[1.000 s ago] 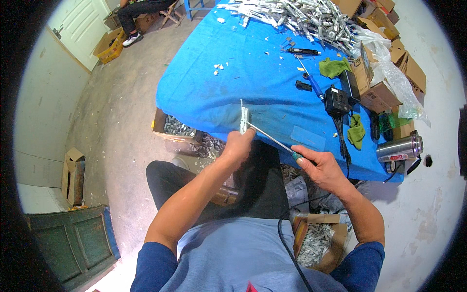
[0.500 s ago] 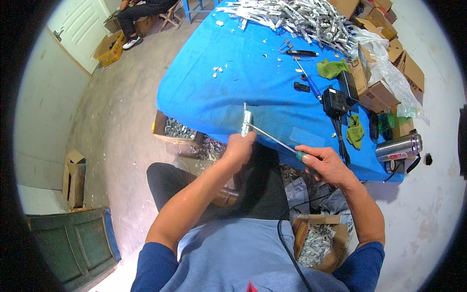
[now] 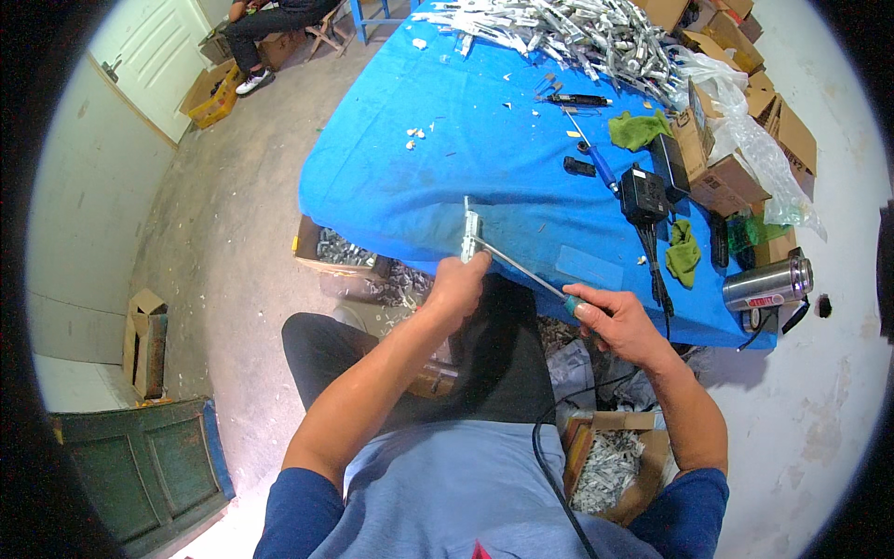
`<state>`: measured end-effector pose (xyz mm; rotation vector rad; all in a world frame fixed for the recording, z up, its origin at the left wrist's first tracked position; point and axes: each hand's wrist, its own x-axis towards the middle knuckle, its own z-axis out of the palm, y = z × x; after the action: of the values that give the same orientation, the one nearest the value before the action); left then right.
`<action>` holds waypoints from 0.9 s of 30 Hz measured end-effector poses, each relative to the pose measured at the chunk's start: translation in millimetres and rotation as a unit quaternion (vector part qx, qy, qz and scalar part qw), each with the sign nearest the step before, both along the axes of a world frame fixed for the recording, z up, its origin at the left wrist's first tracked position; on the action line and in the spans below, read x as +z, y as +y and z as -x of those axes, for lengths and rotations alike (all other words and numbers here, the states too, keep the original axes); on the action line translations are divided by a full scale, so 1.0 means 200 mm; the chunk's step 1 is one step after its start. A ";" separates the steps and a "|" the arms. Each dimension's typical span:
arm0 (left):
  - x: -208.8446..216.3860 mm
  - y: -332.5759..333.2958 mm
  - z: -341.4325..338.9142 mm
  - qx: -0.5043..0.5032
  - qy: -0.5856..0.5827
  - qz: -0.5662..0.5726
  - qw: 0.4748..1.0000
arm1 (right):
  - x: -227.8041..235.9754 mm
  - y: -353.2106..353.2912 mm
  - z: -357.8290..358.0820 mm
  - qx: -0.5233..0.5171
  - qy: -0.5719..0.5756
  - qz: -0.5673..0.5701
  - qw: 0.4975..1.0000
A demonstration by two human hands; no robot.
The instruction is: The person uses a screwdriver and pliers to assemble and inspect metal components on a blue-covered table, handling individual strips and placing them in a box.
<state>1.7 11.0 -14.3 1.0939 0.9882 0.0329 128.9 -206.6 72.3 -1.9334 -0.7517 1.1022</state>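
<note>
My left hand (image 3: 458, 287) is closed around the lower end of a slim white-and-silver part (image 3: 471, 233), held upright at the near edge of the blue-covered table (image 3: 391, 177). A thin prong sticks up from the part's far end. In my right hand (image 3: 610, 321) is a screwdriver (image 3: 526, 269) with a teal handle. Its long shaft slants up to the left, and its tip meets the side of the part just above my left fingers. What the tip touches there is too small to make out.
Similar parts form a large pile (image 3: 568, 37) at the back. On the right lie a blue screwdriver (image 3: 601, 168), a black power adapter (image 3: 643, 193), green cloths (image 3: 683, 253) and a steel flask (image 3: 768, 282). Boxes of parts (image 3: 610, 466) stand below. A seated person (image 3: 265, 33) is far left.
Both hands keep their hold, and the screwdriver tip stays against the part. My right hand has shifted very slightly left. The whole view has moved a little.
</note>
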 end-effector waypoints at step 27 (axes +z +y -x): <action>-0.07 -0.09 0.10 -0.085 0.010 -0.229 0.970 | -0.31 0.20 0.15 -0.186 0.012 -0.180 0.966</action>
<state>-18.6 -6.8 -28.4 1.6026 0.9227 0.1150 99.9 -166.6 10.9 -1.6588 -0.5045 0.7027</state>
